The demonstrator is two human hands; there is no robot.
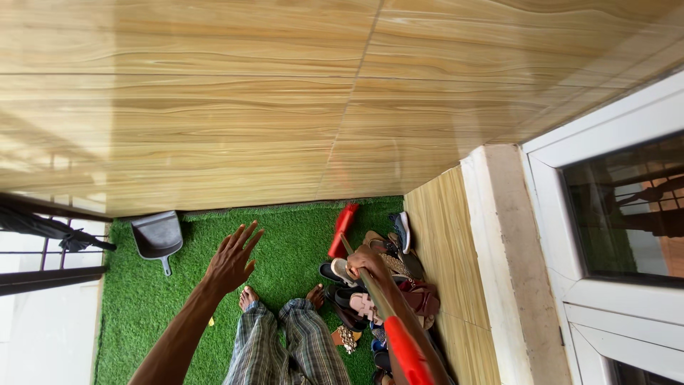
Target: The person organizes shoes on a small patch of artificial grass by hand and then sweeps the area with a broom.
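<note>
My right hand (368,259) grips a long broom handle (388,317), wooden with a red sleeve near me. Its red head (343,229) rests on the green artificial turf (285,242) by the wall. My left hand (234,258) hovers over the turf with fingers spread and nothing in it. My bare feet (247,296) and plaid trousers (285,346) show below. A pile of sandals and shoes (385,285) lies just under my right hand.
A grey dustpan (157,237) leans at the far left of the turf. Wood-patterned tiled wall (285,107) stands ahead. A white-framed window (613,214) is on the right, a dark railing (50,242) with black cloth on the left.
</note>
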